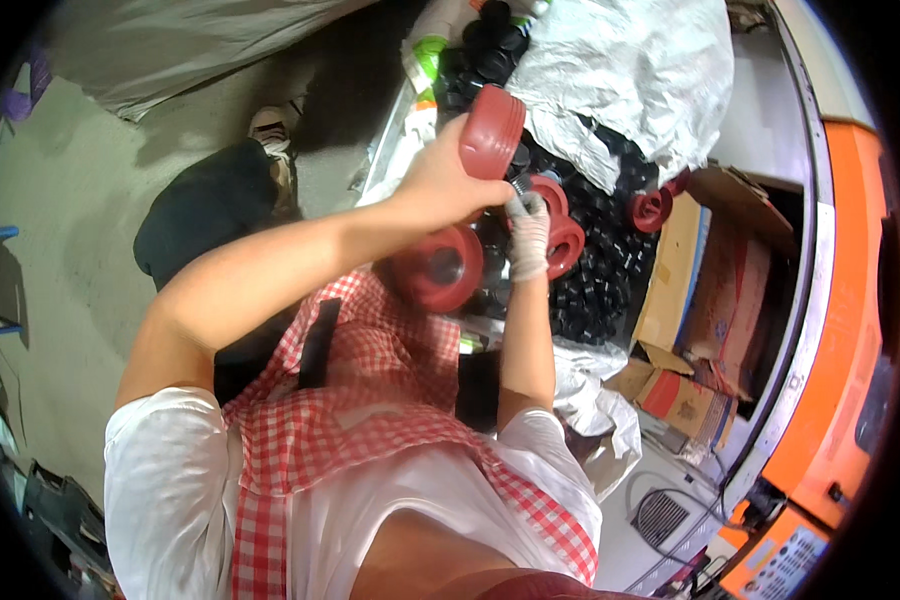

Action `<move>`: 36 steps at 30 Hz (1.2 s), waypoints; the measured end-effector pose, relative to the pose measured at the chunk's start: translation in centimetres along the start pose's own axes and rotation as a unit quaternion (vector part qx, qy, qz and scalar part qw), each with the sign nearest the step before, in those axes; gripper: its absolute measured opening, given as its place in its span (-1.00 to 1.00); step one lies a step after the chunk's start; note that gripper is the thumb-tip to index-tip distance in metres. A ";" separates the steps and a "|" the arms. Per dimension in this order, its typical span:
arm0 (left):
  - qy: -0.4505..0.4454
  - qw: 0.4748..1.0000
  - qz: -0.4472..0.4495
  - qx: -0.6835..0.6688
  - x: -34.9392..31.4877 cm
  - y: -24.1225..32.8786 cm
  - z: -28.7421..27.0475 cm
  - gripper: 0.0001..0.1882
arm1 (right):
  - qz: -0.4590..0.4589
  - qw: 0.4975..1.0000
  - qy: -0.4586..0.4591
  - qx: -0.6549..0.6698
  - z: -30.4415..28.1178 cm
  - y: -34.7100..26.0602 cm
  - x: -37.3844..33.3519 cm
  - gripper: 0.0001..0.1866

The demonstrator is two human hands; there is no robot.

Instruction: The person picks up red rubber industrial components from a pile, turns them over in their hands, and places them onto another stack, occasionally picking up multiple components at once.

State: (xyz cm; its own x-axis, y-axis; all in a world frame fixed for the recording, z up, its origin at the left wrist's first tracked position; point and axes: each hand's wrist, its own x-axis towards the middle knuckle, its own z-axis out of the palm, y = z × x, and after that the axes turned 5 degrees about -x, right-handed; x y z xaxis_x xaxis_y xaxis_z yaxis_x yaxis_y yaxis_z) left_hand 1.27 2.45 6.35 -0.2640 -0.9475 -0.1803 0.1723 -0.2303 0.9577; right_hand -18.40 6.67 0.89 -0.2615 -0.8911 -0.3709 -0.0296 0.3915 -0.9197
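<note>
My left hand [440, 180], bare, grips a dark red round plastic part [492, 132] with ridges around its side, raised and tilted above the pile. My right hand [530, 240] wears a pale glove, and its fingers are closed close to the left thumb. Something small and greyish shows at its fingertips, too small to make out. Beside the glove lie red flanged rings [567, 246] on top of small black plastic caps [602, 265]. Nearer my body is another red ring [462, 268] with a dark centre, slightly blurred. One more red ring [651, 211] rests at the pile's right side.
A white woven sack [630, 75] covers the far part of the pile. Cardboard boxes [725, 290] stand to the right, before an orange machine [805, 430] with a keyed panel [788, 562]. A dark-clad leg [205, 205] extends left over the grey floor [80, 260].
</note>
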 end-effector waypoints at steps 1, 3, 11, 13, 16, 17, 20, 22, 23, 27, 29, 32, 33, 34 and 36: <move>-0.019 0.998 0.023 -0.054 0.2 -1.3 0.1 -0.21 | -0.020 0.992 -0.059 0.106 0.0 -2.3 -2.1 -0.73; -0.112 0.983 -0.032 -0.141 -0.5 -1.5 0.8 -0.29 | -0.160 0.985 -0.068 -0.011 -1.4 -2.1 -4.6 -0.68; -0.269 0.939 -0.115 -0.183 -6.5 -0.4 3.0 -0.25 | -0.183 0.952 0.242 -0.038 -1.3 1.0 -8.5 -0.72; -0.244 0.944 -0.064 -0.212 -6.5 -2.2 3.9 -0.23 | -0.201 0.958 0.200 -0.037 -0.5 0.4 -9.0 -0.62; -0.189 0.951 0.232 0.081 -6.5 -2.3 3.3 -0.17 | -0.059 0.943 0.015 0.328 0.4 -2.1 -10.5 -0.39; -0.227 0.936 0.239 0.125 -6.1 -2.5 3.0 -0.12 | -0.033 0.945 0.004 0.326 0.2 -2.2 -11.0 -0.39; -0.260 0.926 0.255 0.101 -6.3 -1.2 3.2 -0.12 | -0.091 0.977 0.011 0.194 0.1 -2.9 -12.6 -0.35; -0.302 0.950 0.078 0.007 -5.5 0.6 2.8 -0.34 | -0.209 0.964 0.099 -0.134 0.3 -2.4 -14.1 -0.31; -0.359 0.931 -0.030 -0.055 -4.2 0.3 2.4 -0.37 | -0.339 0.856 0.040 -0.389 -0.4 -3.1 -14.4 -0.29; -0.429 0.886 -0.137 -0.105 -4.0 -0.7 1.9 -0.33 | -0.319 0.835 -0.045 -0.446 -1.2 -3.1 -14.5 -0.26; -0.376 0.925 0.019 -0.041 -5.2 -2.1 2.4 -0.23 | -0.162 0.973 0.037 -0.158 -0.4 -2.3 -14.4 -0.33; -0.339 0.936 0.093 0.001 -6.2 -1.8 2.6 -0.15 | 0.102 0.953 -0.067 0.278 -1.7 -3.1 -13.6 -0.36; -0.343 0.934 0.098 -0.001 -6.3 -1.9 2.6 -0.12 | 0.099 0.946 -0.069 0.301 -1.5 -3.2 -13.7 -0.37; -0.336 0.935 0.112 0.003 -6.4 -1.9 2.6 -0.13 | 0.097 0.939 -0.070 0.323 -1.2 -3.2 -13.8 -0.38; -0.327 0.935 0.138 0.010 -6.6 -1.9 2.7 -0.16 | 0.000 0.981 -0.025 0.191 -0.9 -2.3 -14.0 -0.41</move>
State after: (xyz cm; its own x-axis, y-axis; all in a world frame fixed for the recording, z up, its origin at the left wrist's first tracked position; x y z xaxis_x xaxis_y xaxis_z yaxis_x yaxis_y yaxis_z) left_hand 0.17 9.70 6.33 -0.7367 -0.6312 0.2427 0.3029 0.0129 0.9529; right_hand -15.52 18.47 8.32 -0.2145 -0.9050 -0.3674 0.3359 0.2849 -0.8978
